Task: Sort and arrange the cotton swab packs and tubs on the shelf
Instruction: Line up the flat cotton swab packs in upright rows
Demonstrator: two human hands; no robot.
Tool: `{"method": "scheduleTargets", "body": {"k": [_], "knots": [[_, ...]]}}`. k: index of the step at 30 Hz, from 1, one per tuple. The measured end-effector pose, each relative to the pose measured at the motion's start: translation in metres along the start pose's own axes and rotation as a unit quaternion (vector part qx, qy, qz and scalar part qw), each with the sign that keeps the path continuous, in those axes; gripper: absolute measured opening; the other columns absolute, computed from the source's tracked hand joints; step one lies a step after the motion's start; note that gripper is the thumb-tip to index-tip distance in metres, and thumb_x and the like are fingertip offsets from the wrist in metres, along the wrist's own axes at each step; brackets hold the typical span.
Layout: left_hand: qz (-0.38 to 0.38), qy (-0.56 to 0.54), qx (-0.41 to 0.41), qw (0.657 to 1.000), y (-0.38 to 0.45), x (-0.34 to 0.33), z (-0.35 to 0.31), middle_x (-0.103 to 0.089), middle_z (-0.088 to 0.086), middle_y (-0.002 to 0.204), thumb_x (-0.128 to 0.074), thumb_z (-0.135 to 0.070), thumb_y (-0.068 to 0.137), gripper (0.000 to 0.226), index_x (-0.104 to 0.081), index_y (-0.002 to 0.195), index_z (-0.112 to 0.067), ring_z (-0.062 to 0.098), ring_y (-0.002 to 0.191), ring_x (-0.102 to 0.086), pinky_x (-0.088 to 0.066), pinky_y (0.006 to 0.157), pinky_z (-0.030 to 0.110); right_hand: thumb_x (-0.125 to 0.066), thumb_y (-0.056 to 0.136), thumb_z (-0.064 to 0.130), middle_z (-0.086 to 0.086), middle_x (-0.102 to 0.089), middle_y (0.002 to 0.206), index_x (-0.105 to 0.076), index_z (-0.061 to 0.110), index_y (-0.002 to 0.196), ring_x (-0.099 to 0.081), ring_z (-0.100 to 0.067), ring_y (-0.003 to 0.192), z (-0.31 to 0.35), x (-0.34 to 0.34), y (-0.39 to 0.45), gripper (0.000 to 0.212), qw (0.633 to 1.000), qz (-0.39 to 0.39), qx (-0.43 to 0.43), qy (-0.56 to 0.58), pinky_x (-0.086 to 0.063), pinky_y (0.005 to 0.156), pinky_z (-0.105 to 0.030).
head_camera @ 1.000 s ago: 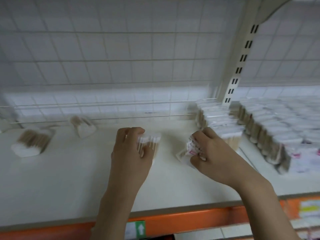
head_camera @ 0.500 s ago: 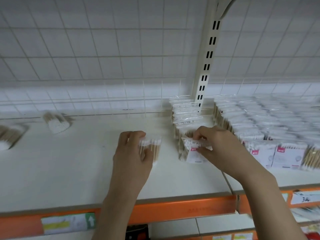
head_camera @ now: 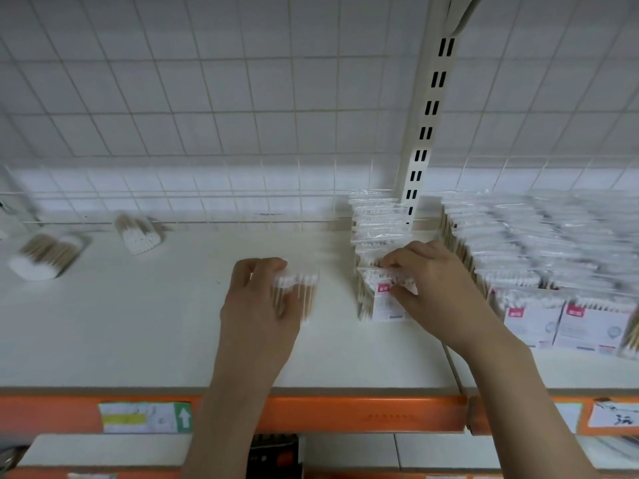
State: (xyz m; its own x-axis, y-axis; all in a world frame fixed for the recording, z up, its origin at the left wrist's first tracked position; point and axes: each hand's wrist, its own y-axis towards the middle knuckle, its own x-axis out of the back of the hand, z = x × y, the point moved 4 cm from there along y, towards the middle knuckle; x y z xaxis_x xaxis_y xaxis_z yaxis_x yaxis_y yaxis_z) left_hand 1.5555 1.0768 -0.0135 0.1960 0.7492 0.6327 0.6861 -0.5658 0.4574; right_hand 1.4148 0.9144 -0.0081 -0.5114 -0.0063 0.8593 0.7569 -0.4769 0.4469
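Right rows filled; right hand (head_camera: 435, 288) pinches a pack (head_camera: 385, 299) at row's front, left hand (head_camera: 257, 305) grips another pack (head_camera: 301, 295); two tubs (head_camera: 45, 254) lie unsorted far left.

A single head-worn wide-angle camera looks forward and slightly down along the person's forearms, close over the white shelf (head_camera: 145, 340), facing the tiled back wall (head_camera: 242, 98); its orange front rail (head_camera: 363, 414) crosses the lower frame.

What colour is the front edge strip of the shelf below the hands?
Orange, with paper price labels stuck on it; the front edge strip shows best in the head view.
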Motion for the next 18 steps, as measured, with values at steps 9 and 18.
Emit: {"method": "scheduleTargets", "body": {"k": [9, 18], "knots": [[-0.059, -0.043, -0.049, 0.996, -0.008, 0.018, -0.041, -0.053, 0.003, 0.113, -0.068, -0.003, 0.078, 0.032, -0.061, 0.108, -0.012, 0.008, 0.078, -0.055, -0.051, 0.075, 0.025, -0.057, 0.077, 0.025, -0.002, -0.065, 0.104, -0.064, 0.013, 0.11, -0.058, -0.028, 0.099, 0.007, 0.029, -0.012, 0.036, 0.999, -0.049, -0.002, 0.022, -0.048, 0.084, -0.041], [-0.025, -0.146, -0.128, 0.981, 0.001, -0.004, -0.104, -0.049, -0.004, 0.114, -0.067, -0.01, 0.08, 0.029, -0.059, 0.108, -0.016, 0.001, 0.093, -0.052, -0.044, 0.082, 0.007, -0.053, 0.081, 0.022, 0.004, -0.063, 0.103, -0.063, 0.015, 0.11, -0.053, -0.015, 0.097, -0.021, 0.083, -0.062, 0.031, 0.986, -0.119, -0.117, 0.006, -0.042, 0.084, -0.03]]}}
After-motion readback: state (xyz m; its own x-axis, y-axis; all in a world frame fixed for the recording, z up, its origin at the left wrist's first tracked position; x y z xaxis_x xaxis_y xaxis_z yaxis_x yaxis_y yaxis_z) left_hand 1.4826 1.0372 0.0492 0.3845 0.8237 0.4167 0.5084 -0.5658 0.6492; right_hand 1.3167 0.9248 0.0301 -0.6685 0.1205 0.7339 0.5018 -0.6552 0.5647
